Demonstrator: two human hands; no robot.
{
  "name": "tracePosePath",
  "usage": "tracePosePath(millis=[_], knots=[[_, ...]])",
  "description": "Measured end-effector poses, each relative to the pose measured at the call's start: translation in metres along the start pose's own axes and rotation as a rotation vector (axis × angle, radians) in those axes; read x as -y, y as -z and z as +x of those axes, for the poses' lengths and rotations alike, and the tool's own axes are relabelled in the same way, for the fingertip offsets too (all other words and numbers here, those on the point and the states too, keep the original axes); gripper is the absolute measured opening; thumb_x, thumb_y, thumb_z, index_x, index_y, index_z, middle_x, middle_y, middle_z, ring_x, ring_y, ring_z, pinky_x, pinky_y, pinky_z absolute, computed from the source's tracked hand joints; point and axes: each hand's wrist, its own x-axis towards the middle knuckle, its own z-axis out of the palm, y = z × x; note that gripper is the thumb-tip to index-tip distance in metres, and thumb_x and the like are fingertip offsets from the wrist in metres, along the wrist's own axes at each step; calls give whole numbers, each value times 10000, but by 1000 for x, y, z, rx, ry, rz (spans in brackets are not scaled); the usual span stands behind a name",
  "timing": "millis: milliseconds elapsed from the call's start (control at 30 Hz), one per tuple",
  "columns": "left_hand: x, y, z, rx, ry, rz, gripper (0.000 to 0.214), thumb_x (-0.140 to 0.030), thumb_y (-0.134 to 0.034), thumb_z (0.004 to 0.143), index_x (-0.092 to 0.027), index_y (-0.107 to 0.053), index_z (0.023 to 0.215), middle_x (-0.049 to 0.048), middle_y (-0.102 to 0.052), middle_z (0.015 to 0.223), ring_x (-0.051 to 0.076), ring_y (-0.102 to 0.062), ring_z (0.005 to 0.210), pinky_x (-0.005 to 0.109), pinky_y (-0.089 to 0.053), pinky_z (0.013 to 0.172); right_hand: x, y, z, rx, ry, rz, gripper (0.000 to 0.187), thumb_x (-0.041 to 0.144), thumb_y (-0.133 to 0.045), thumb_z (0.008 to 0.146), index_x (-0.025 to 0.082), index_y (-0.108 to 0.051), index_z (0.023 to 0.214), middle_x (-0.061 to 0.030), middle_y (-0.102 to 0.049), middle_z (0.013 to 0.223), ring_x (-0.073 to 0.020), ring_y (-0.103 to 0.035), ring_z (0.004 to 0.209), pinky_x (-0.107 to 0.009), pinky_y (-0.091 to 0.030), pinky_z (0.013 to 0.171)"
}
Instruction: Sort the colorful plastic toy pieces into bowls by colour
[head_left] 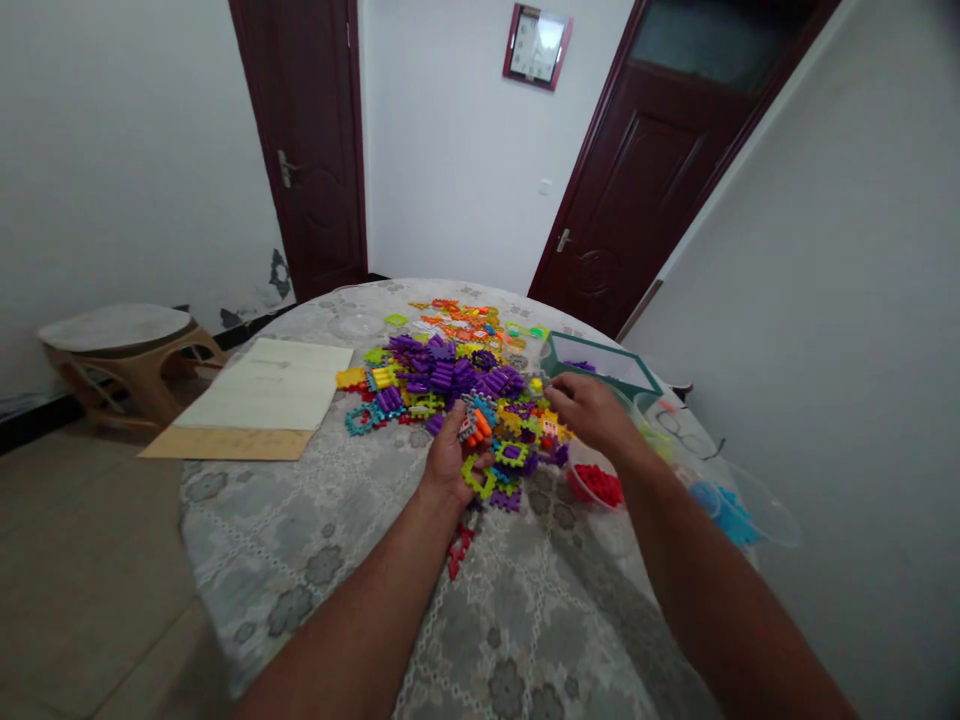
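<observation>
A large mixed heap of toothed plastic building pieces (439, 368), many of them purple, lies on the table. At its near edge, my left hand (445, 466) is closed around some orange and grey building pieces (475, 427). A lime-green square frame piece (478, 478) sits by its fingers; I cannot tell whether it is also held. My right hand (589, 405) reaches to the heap's right side, fingers pinched at a small grey building piece (537, 384). Its fingertips are partly hidden. Red pieces (460, 549) lie below my left wrist.
A clear tub of red pieces (598, 484) stands under my right forearm. Behind the right hand is a green-edged box (611, 365) with purple pieces inside. Blue pieces (735, 515) and glasses (686, 432) are on the right, paper sheets (262, 385) on the left. A stool (124, 350) stands beyond.
</observation>
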Motion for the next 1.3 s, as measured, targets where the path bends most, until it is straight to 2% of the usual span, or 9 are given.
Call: tracePosePath(millis=[167,267,333,467,633,767,933,1100,1300], knots=[[-1,1,0,-3,-2,12,455,-607,-701,910,-171,-611,811,26,-635,592,85,-456,337,167,-195,328,-26,-6,93,-140,-227,-83,253,203,-581,942,122,-791,1059,-89,-789,862,-194,-701,780,-289,-488,774],[-4,1,-1,-8,10,6,467,-615,-686,918,-170,-612,798,32,-636,591,86,-453,336,171,-193,327,-31,-11,118,-178,-246,-87,382,171,-583,926,88,-736,1265,-115,-802,966,-199,-722,831,-307,-513,841],[-5,0,-1,-3,5,-15,461,-600,-679,931,-166,-612,791,33,-632,582,85,-455,342,171,-215,333,-27,-14,119,-176,-228,-85,412,175,-570,935,92,-717,1310,-119,-803,995,-199,-730,854,-316,-522,873],[-5,0,0,2,-23,-69,426,-555,-663,959,-165,-610,795,27,-629,572,84,-452,349,176,-259,343,-1,-15,78,-114,-97,-68,304,229,-592,959,153,-780,1185,-105,-802,1064,-203,-735,922,-315,-525,902],[-3,0,3,33,-58,-125,435,-557,-707,933,-162,-604,783,14,-615,565,83,-469,360,174,-279,355,52,-19,-26,117,265,89,174,304,-627,1010,222,-775,1051,-37,-781,943,-185,-713,817,-304,-536,776],[-2,1,4,68,-66,-118,499,-618,-724,897,-168,-576,738,3,-588,542,87,-437,331,190,-284,339,70,-46,-92,156,397,88,219,256,-725,967,249,-725,1186,-76,-738,1130,-224,-721,987,-359,-582,867],[-3,1,2,103,-36,-71,470,-597,-674,941,-178,-578,752,10,-601,553,108,-453,330,193,-267,313,65,-81,-112,39,363,6,242,130,-640,981,242,-689,1189,-95,-683,1132,-238,-701,1011,-362,-608,861],[0,-4,4,45,-99,-107,341,-455,-669,991,-166,-616,819,1,-633,588,125,-575,419,219,-463,405,59,-73,-111,-86,311,150,147,130,-566,979,215,-670,1037,-73,-698,1014,-217,-678,965,-344,-574,870],[1,-5,5,52,-186,-63,246,-382,-709,977,-171,-640,872,-7,-679,645,137,-649,498,223,-506,444,24,-36,-115,-117,-200,601,180,323,-509,1008,219,-656,1006,24,-667,686,-157,-628,587,-257,-512,576]])
